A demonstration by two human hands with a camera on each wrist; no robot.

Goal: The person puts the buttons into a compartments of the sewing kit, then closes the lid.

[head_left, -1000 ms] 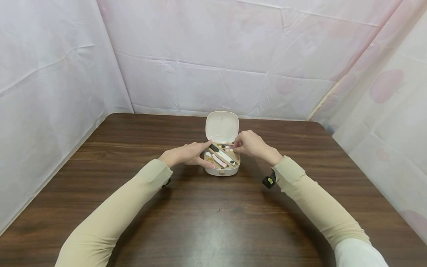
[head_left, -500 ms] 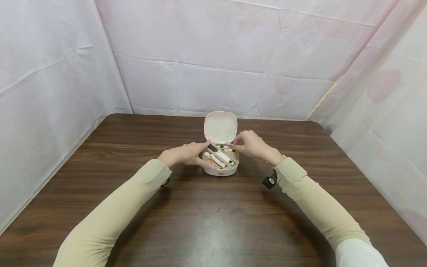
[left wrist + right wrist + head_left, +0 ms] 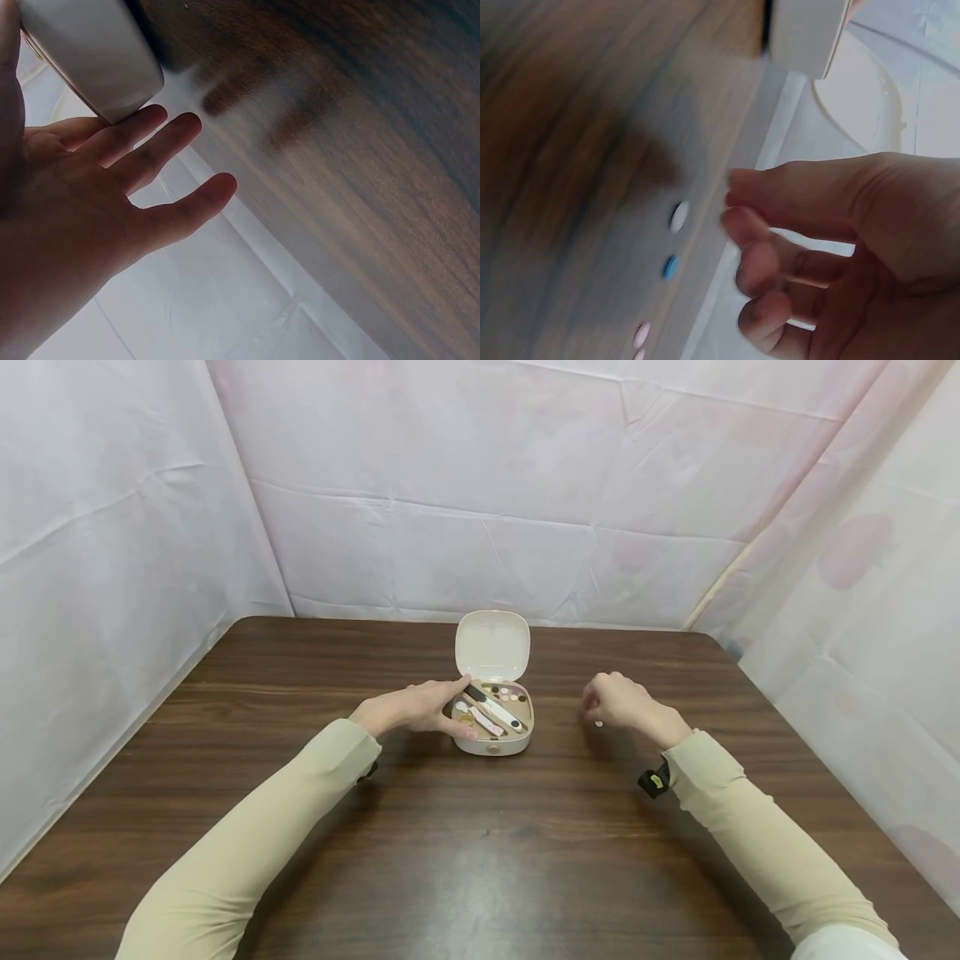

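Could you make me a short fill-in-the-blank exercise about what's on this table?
1. The lid of the small white case stands ____.
2. The ____ hand rests against the case.
3. The right hand hovers over the ____ table, beside the case.
4. A white, a ____ and pink buttons lie on the table by the right hand.

Missing words: open; left; wooden; blue

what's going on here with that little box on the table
A person sits at a dark wooden table with a small cream box, its lid up and small items inside. The left hand rests against the box's left side, fingers straight. The right hand is off to the right of the box, fingers curled, just above a few small buttons lying on the table.
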